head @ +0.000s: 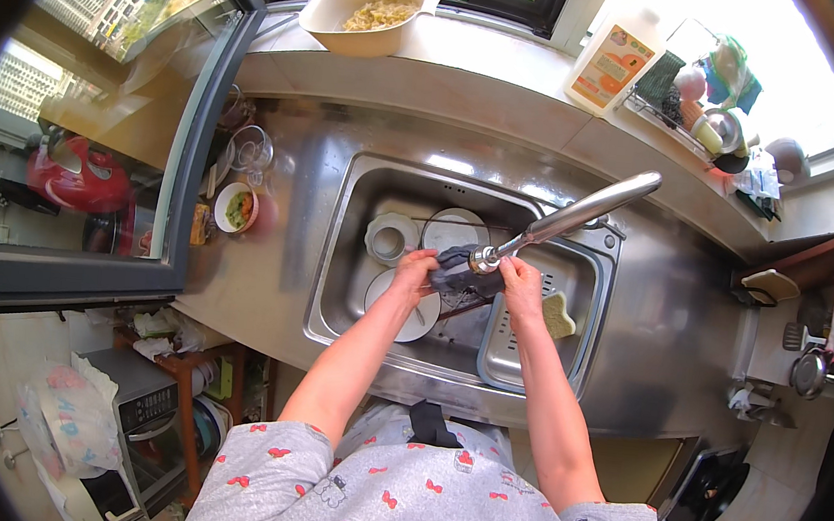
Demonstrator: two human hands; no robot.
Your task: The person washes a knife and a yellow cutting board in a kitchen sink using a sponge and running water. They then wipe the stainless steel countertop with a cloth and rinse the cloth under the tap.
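Note:
My left hand (413, 274) and my right hand (522, 290) stretch a wet-looking dark grey cloth (452, 269) between them, beneath the spout of the chrome faucet (578, 205). Below lies the stainless steel sink (353, 180). In its basin are a scalloped pale bowl (382, 231), a round dish (457, 227) and a white plate (411, 327) with a utensil on it, partly hidden by my left forearm. A metal drain basket (501, 365) sits in the sink's right side, under my right hand. Inside it is a yellow-green sponge (559, 316).
Left of the sink, a bowl of chopped vegetables (234, 207) stands by a clear glass vessel (252, 148). An open window sash (191, 166) reaches over that counter end. On the sill are a cream tub of food (327, 7), a large jug (616, 62) and a loaded wire rack (666, 130).

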